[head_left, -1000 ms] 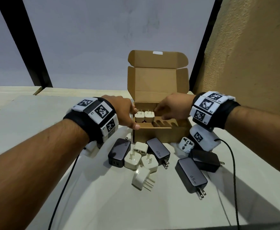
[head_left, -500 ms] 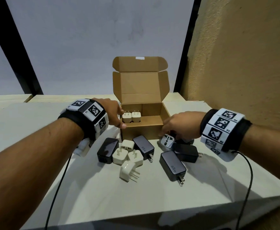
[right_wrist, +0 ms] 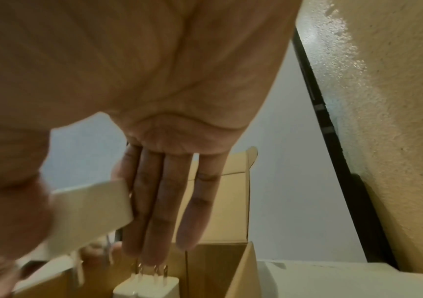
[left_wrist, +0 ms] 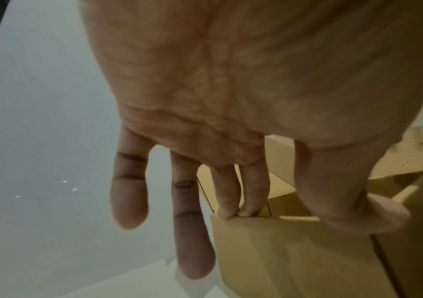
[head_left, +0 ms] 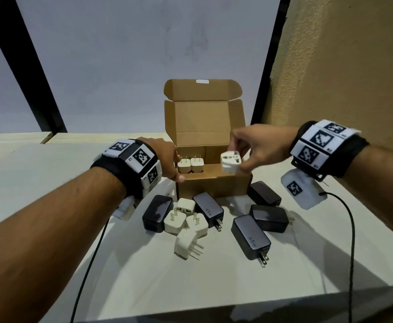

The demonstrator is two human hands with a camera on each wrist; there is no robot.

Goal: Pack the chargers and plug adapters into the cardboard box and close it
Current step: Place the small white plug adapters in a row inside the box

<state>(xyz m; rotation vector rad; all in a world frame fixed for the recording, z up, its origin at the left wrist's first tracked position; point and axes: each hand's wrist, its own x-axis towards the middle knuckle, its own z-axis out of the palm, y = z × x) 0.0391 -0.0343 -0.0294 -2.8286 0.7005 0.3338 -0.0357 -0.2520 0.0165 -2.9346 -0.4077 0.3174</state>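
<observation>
An open cardboard box [head_left: 214,186] stands on the white table with its lid [head_left: 202,122] upright. Two white chargers [head_left: 190,165] stand inside at the left, prongs up; one charger [right_wrist: 146,288] shows in the right wrist view. My right hand [head_left: 236,157] pinches a white universal plug adapter [head_left: 228,164] between thumb and fingers, just above the box's right part; the adapter [right_wrist: 93,205] shows in the right wrist view too. My left hand [head_left: 177,169] holds the box's front left corner, thumb on the front wall, two fingertips [left_wrist: 241,211] on the rim.
In front of the box lie several black 65 W chargers [head_left: 251,238] and several white plug adapters [head_left: 186,244]. A rough tan wall [head_left: 342,66] stands close on the right. The table's front edge [head_left: 214,306] is near me. Black cables [head_left: 352,241] trail from both wrists.
My right hand left the box, dropped to the table right of it, picked up the white universal adapter and lifted it over the box. My left hand stayed on the box corner.
</observation>
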